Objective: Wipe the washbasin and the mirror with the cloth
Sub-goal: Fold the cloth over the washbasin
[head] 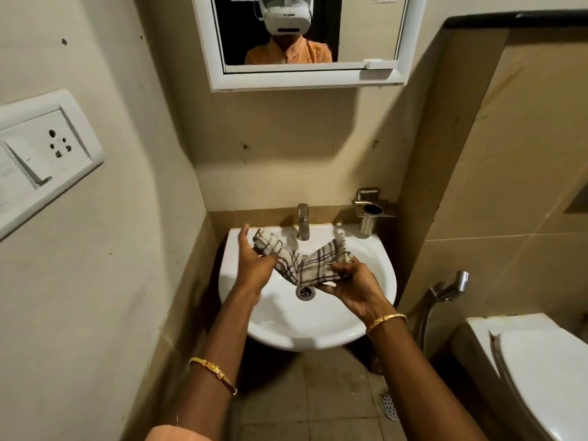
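We see our 2 hands raised over the washbasin (305, 326), sharing 1 checked cloth (302, 261) between them. The left hand (254, 265) has its fingers spread wide, with only the thumb side touching the cloth's left, bunched end, so we cannot tell whether it truly grips. The right hand (353, 281) pinches the cloth's right edge between thumb and fingers. The cloth sags in a V just above the drain (305, 292), off the bowl. On the left wall sits a switch plate (41, 154). Farther off, the tap (303, 221) stands at the basin's far rim, and the mirror (305, 39) hangs above it. Right of the tap is a metal holder (371, 214), and at the near right the toilet (541, 370).
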